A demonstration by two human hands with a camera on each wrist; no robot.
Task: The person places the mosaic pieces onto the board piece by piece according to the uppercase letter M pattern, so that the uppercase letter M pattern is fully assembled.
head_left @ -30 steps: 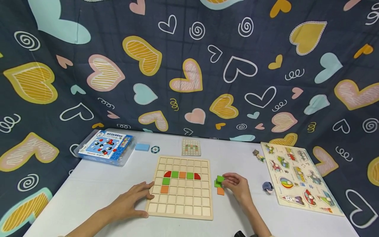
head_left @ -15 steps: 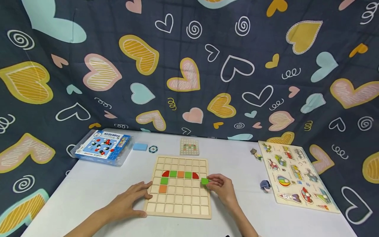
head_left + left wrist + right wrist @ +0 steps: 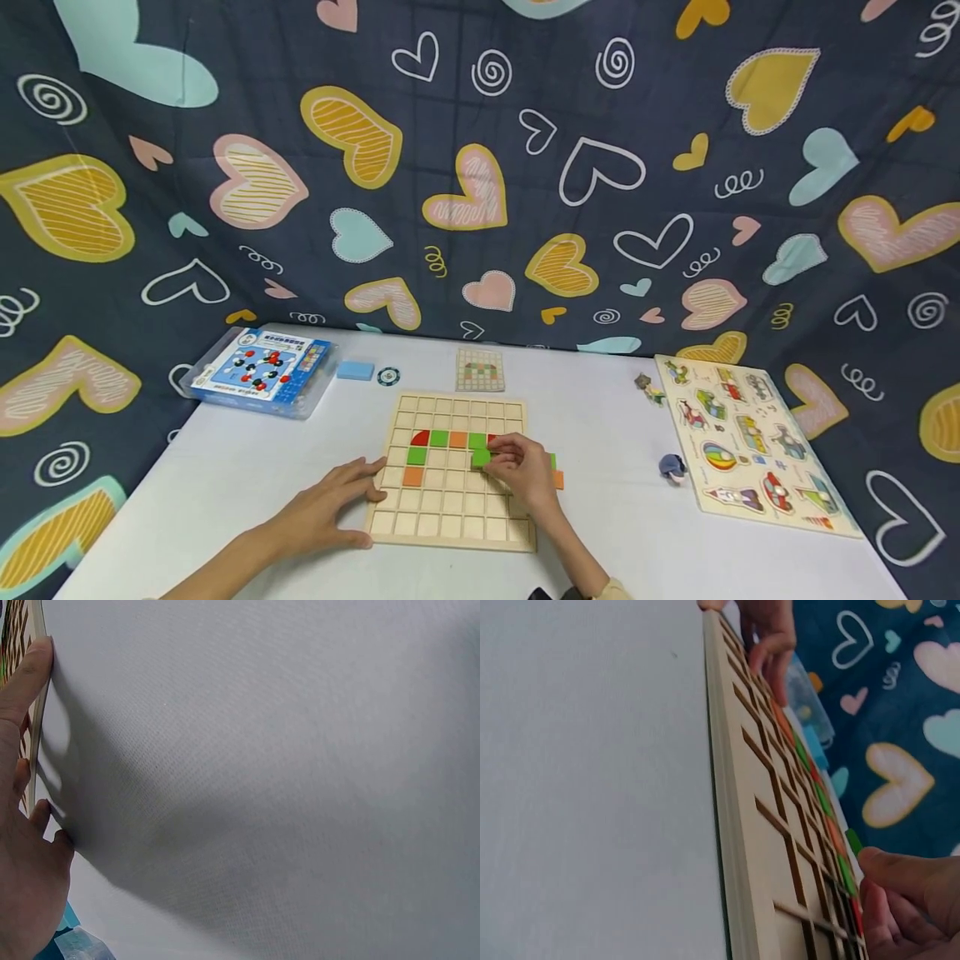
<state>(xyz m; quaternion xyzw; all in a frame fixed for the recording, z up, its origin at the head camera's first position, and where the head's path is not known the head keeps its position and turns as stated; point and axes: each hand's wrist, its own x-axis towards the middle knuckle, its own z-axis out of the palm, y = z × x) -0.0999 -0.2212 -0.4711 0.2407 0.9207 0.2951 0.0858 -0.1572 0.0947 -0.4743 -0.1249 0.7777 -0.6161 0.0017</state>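
Note:
My right hand (image 3: pixel 523 473) pinches a green square tile (image 3: pixel 480 459) between thumb and fingers, over the right half of a wooden grid board (image 3: pixel 450 543). In the right wrist view the held tile (image 3: pixel 853 841) sticks out beyond the thumb. My left hand (image 3: pixel 330 502) rests at the board's left edge, fingers extended onto its rim. Set in the board is a row of red, green and orange tiles, its right red end partly covered by the right hand. Below its left end lie a green tile (image 3: pixel 416 456) and an orange tile (image 3: pixel 412 477).
Right of the board, partly behind my hand, are a loose orange tile (image 3: pixel 558 480) and green. Behind it lies a pattern card (image 3: pixel 480 370). A blue block (image 3: pixel 355 370), chip (image 3: pixel 388 377) and molecule-set box (image 3: pixel 262 371) stand back left; a picture puzzle (image 3: pixel 750 442) and small figures (image 3: pixel 672 468) right.
My right hand has picked the green tile from the loose pile and carried it left over the board. The left hand has stayed at the board's edge.

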